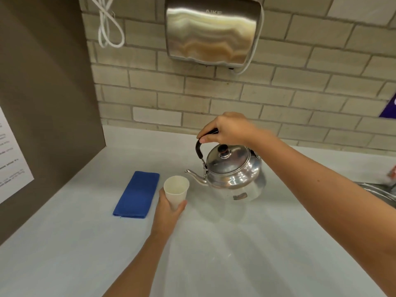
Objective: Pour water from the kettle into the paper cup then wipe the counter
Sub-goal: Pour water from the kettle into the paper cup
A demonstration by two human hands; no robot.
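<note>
A person's two bare arms reach over a pale grey tabletop (235, 243) set against a brick-tiled wall. The right hand (227, 128) is closed around the black handle (198, 147) of a shiny metal kettle (232, 176), its grip wrapped tight over the top of the handle. The kettle looks close to upright, its base at or just above the tabletop; which of the two is hard to tell. Its thin spout (194, 175) points left, with the tip just beside the rim of a white paper cup (176, 190). The left hand (169, 207) holds that cup from below and behind, fingers curled around its lower half, keeping it upright. The inside of the cup looks dry and no stream of water shows at the spout, so the pouring appears not yet begun. Just left of the cup a folded blue cloth (137, 195) lies flat and untouched on the tabletop. The tabletop shows no clear spill. Judging from this, both parts of the task remain: tipping the kettle to fill the cup, then wiping with the cloth. A steel hand dryer (211, 32) hangs on the wall above.
</note>
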